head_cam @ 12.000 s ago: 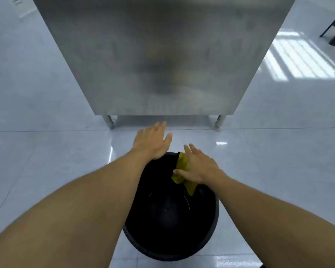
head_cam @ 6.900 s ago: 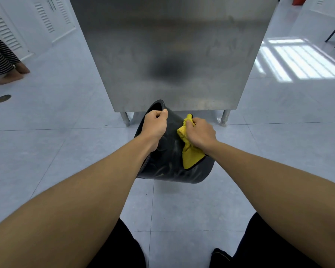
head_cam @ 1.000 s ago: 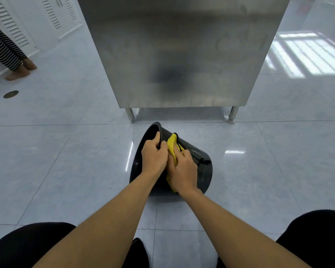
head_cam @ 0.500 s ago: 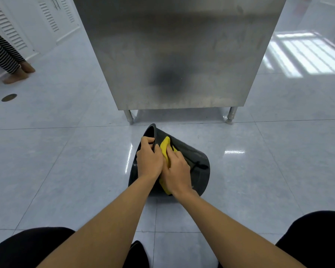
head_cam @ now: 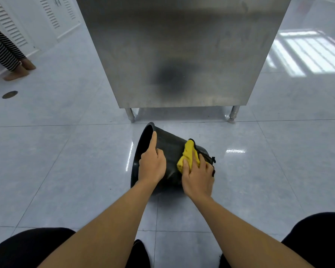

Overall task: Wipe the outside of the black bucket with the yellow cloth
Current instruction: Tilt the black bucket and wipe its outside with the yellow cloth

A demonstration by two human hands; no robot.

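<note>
The black bucket (head_cam: 170,151) lies on its side on the tiled floor (head_cam: 66,171) before a steel cabinet (head_cam: 182,51), its mouth turned to my left; my left hand (head_cam: 152,165) clamps the rim, forefinger stretched along the edge; my right hand (head_cam: 198,177), set apart from the left, presses the bunched yellow cloth (head_cam: 188,156) against the outer wall near the base; my knees frame the bottom corners; a bystander's striped trouser legs (head_cam: 2,49) stand at far left.
</note>
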